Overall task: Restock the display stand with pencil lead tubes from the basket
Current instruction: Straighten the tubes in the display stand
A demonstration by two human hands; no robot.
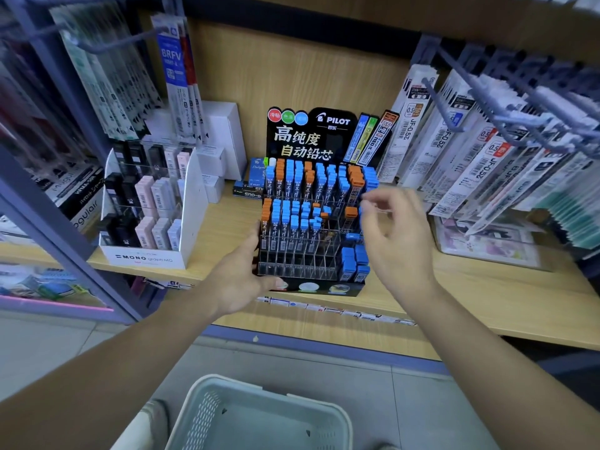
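Two-handed: left hand (248, 280) grips display stand (292, 263) corner; right hand (397, 237) blurred, grasp unclear.

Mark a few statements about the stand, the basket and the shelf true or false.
1. The left hand grips the display stand at its lower left corner. True.
2. The stand's front rows are full of tubes. False: the slots are mostly empty, with blue-capped tubes only at the right end.
3. The basket sits on the shelf beside the stand. False: it is down below the shelf, close to the person.
4. The MONO box stands left of the stand. True.
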